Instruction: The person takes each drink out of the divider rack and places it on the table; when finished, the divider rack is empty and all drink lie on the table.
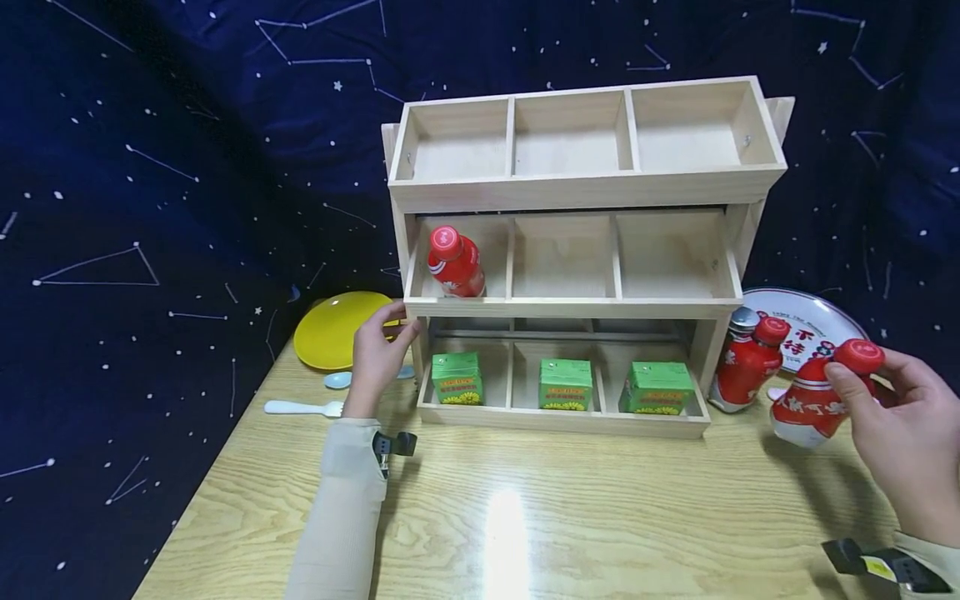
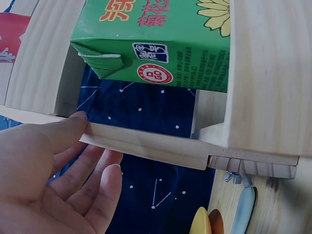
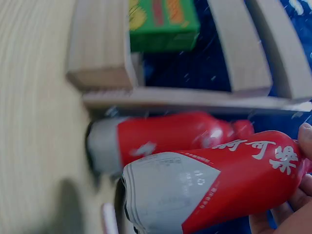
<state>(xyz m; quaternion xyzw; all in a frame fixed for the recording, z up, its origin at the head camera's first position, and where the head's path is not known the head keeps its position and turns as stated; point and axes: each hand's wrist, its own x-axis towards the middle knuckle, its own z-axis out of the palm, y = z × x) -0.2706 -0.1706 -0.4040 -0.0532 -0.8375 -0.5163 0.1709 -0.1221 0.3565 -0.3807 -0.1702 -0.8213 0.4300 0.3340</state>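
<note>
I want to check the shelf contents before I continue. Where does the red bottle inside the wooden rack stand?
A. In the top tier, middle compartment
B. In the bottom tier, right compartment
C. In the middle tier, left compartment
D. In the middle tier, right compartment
C: in the head view the red bottle stands in the left compartment of the middle tier of the wooden rack; the top tier holds nothing, and the bottom tier holds green cartons.

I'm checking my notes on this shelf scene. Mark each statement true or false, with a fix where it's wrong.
1. The right hand grips a red bottle. True.
2. The bottom shelf holds three green cartons. True.
3. The top shelf holds a bottle. False: its compartments show nothing; one shelved bottle stands on the middle shelf, left compartment.
4. The left hand holds the fork. False: it touches the rack's left edge.
</note>
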